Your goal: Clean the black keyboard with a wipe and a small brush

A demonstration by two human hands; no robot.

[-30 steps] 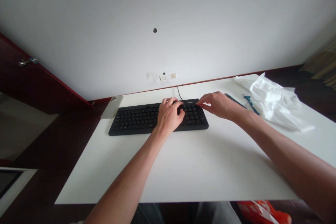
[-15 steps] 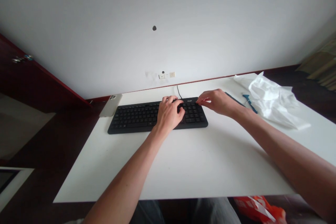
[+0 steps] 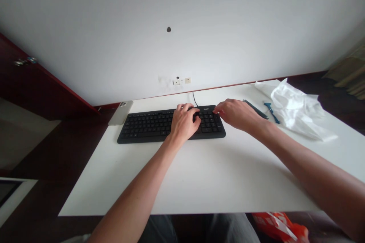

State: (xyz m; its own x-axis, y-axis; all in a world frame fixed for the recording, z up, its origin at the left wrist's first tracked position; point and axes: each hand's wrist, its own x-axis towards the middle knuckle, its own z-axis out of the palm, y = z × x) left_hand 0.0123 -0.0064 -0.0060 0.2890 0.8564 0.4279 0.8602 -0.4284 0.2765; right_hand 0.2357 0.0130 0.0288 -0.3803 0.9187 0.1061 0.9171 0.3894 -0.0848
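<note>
A black keyboard lies on the white table, its cable running off the back toward the wall. My left hand rests over its right half, thumb and fingers curved and apart on the keys. At the keyboard's upper right corner is my right hand, palm down, with its fingertips drawn together against the number pad's top edge. Whatever those fingertips may pinch is hidden or too small to make out. Just beyond the right hand lie a dark flat strip-like tool and a small blue tool.
A pale phone lies face down by the keyboard's left end. Crumpled white plastic or cloth covers part of the table's right side. Wall sockets are behind the table. An orange-red bag sits below the front edge.
My right hand has rolled further palm down, its fingers folding in at the keyboard's corner, uncovering more of the dark strip-like tool. My left hand stays on the keys.
</note>
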